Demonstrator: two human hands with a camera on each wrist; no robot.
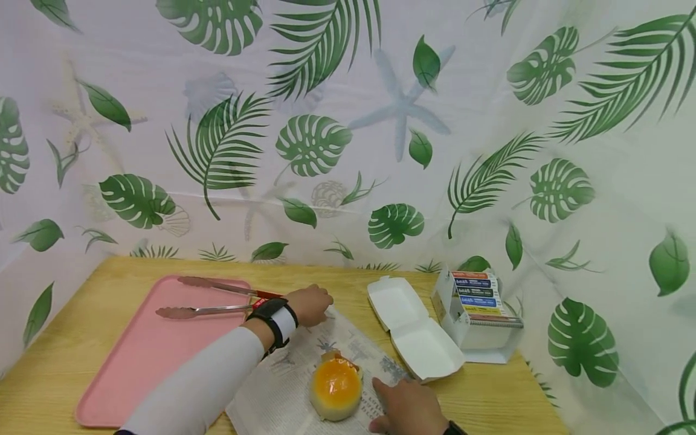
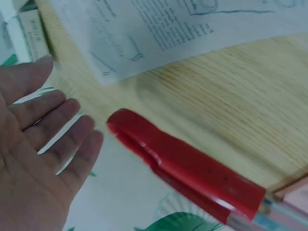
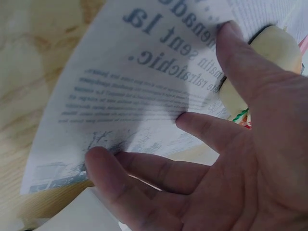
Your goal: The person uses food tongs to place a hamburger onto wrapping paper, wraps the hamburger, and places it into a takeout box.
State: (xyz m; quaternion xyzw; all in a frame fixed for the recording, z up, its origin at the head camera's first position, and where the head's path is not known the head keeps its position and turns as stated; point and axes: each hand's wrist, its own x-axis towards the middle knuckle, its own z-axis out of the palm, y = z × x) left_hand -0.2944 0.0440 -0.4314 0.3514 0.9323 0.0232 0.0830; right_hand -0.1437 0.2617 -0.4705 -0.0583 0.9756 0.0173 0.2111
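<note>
A burger [image 1: 336,386] with a glossy golden bun sits on a sheet of newsprint-patterned paper [image 1: 272,386]. My left hand [image 1: 310,304] reaches over the paper's far corner with relaxed fingers that hold nothing. Close by, in the left wrist view, is the red handle of the tongs [image 2: 187,163]; their metal arms lie over the pink tray [image 1: 152,362]. To the burger's right, my right hand [image 1: 410,408] is over the paper's right edge. In the right wrist view its thumb and fingers [image 3: 211,132] are spread at the printed sheet, with the bun just beyond.
An opened white clamshell box [image 1: 426,347] lies right of the paper. Behind it, a white holder [image 1: 484,335] carries several colored cartons [image 1: 478,293] against the leaf-print curtain [image 1: 397,181]. All stand on a wood-grain table [image 1: 500,393].
</note>
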